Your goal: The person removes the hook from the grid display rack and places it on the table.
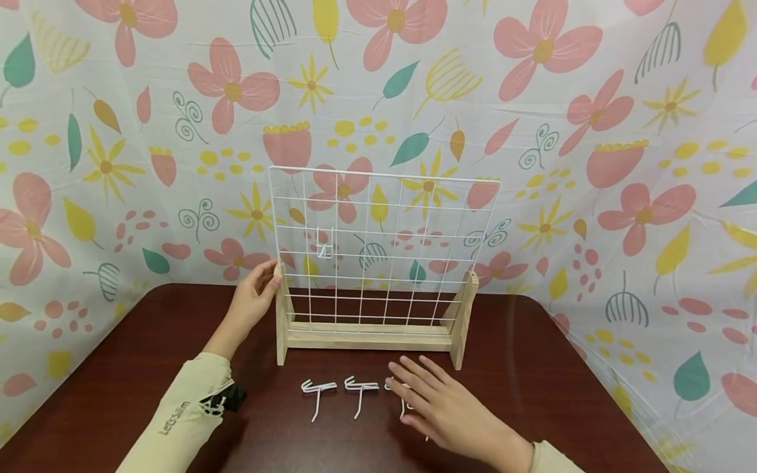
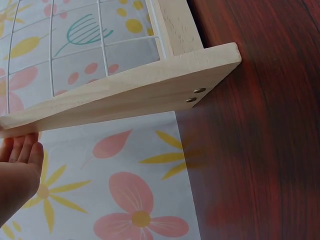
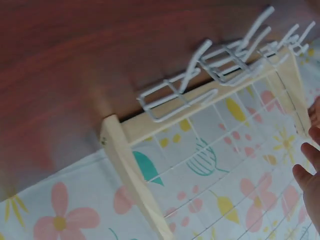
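A white wire grid panel (image 1: 378, 243) stands upright in a wooden base (image 1: 367, 338) on the dark red table (image 1: 118, 368). One white hook (image 1: 324, 243) hangs on the grid's left part. My left hand (image 1: 255, 299) rests with straight fingers against the base's left upright (image 2: 125, 95). Three loose white hooks lie in a row in front of the base: a left hook (image 1: 317, 394), a middle hook (image 1: 361, 392) and a third hook (image 1: 395, 387) partly under my right hand (image 1: 434, 401). That hand lies flat, fingers spread over the third hook. The hooks (image 3: 200, 85) show blurred in the right wrist view.
A floral cloth (image 1: 118, 164) hangs behind and around the table. The table's edges curve off at left and right. Bare table surface lies to the left and right of the base.
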{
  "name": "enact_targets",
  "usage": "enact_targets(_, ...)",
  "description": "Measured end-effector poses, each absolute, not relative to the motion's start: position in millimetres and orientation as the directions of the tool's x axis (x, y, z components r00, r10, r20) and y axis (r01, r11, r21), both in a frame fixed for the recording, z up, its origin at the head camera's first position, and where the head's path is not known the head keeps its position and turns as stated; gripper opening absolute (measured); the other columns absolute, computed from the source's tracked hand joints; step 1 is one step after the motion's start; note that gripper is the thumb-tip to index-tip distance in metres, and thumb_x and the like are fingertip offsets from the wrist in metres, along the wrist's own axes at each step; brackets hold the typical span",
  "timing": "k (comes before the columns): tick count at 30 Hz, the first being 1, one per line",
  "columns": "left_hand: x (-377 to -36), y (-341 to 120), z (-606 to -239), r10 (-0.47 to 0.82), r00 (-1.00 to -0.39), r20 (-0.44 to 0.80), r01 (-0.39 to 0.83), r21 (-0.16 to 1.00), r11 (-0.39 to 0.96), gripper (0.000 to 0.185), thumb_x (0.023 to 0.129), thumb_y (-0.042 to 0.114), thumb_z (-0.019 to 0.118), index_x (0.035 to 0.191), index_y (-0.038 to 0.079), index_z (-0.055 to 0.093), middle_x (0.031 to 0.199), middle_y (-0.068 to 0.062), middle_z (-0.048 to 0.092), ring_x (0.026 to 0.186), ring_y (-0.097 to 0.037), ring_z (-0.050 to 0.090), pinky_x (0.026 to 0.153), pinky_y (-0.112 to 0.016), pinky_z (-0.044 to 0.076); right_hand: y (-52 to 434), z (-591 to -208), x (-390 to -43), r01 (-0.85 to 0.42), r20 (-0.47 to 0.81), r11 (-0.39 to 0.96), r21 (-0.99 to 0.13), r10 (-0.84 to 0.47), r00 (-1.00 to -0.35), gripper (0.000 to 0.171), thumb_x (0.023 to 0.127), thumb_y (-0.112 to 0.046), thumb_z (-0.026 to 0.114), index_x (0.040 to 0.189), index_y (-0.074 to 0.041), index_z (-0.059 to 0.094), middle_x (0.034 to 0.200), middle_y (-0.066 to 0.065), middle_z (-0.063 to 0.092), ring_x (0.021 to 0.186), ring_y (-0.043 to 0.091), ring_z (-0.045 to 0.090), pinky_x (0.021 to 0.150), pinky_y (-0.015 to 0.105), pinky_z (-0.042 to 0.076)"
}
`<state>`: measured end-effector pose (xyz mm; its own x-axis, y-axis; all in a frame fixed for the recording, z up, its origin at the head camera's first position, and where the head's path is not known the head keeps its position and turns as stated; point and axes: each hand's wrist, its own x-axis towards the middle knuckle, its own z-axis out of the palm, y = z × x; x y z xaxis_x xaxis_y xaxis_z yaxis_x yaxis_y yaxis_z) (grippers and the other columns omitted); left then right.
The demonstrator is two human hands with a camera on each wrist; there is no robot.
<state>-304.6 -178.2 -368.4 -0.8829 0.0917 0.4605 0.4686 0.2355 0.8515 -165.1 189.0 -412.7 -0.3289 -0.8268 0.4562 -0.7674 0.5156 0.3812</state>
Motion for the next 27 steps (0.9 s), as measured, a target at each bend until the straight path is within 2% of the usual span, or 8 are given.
enact_targets(8, -304.2, -177.2, -367.4, 0.102, -0.896, 0.431, 0.443, 0.863, 0.244, 0.047, 0.101, 0.013, 0.051, 0.142, -0.004, 0.039, 0.137, -0.026, 0.049, 0.125, -0.034, 0.047, 0.087, -0.010, 0.043, 182.6, -401.7, -176.5, -0.760, 0.533, 0.572, 0.307, -0.765, -0.360, 0.051, 0.104, -0.041, 0.036, 0.143, -0.009, 0.045, 0.146, 0.011, 0.044, 0.132, 0.032, 0.042, 0.117, 0.039, 0.017)
enact_targets(11, -303.9, -177.6, -366.2, 0.094, -0.901, 0.424, 0.434, 0.866, 0.248, 0.047, 0.101, 0.013, 0.051, 0.142, -0.004, 0.039, 0.137, -0.025, 0.048, 0.126, -0.033, 0.046, 0.088, -0.011, 0.043, 180.1, -396.1, -182.3, -0.761, 0.552, 0.578, 0.293, -0.752, -0.359, 0.051, 0.105, -0.040, 0.036, 0.141, -0.007, 0.047, 0.144, 0.012, 0.047, 0.132, 0.033, 0.042, 0.117, 0.039, 0.016)
enact_targets(17, -303.1, -176.8, -365.3, 0.096, -0.907, 0.411, 0.422, 0.875, 0.237, 0.046, 0.101, 0.012, 0.050, 0.143, -0.004, 0.038, 0.139, -0.025, 0.047, 0.128, -0.033, 0.045, 0.090, -0.012, 0.042, 175.5, -384.9, -193.0, -0.763, 0.603, 0.597, 0.247, -0.711, -0.362, 0.050, 0.104, -0.038, 0.039, 0.139, -0.004, 0.049, 0.143, 0.012, 0.048, 0.133, 0.030, 0.042, 0.115, 0.041, 0.023)
enact_targets(27, -306.6, -179.1, -367.4, 0.100, -0.899, 0.427, 0.438, 0.859, 0.265, 0.047, 0.101, 0.015, 0.050, 0.143, -0.004, 0.038, 0.138, -0.025, 0.047, 0.126, -0.034, 0.046, 0.087, -0.009, 0.042, 163.2, -360.2, -210.7, -0.774, 0.663, 0.596, 0.214, -0.671, -0.332, 0.051, 0.105, -0.037, 0.036, 0.136, -0.001, 0.051, 0.138, 0.014, 0.051, 0.131, 0.031, 0.043, 0.105, 0.049, 0.037)
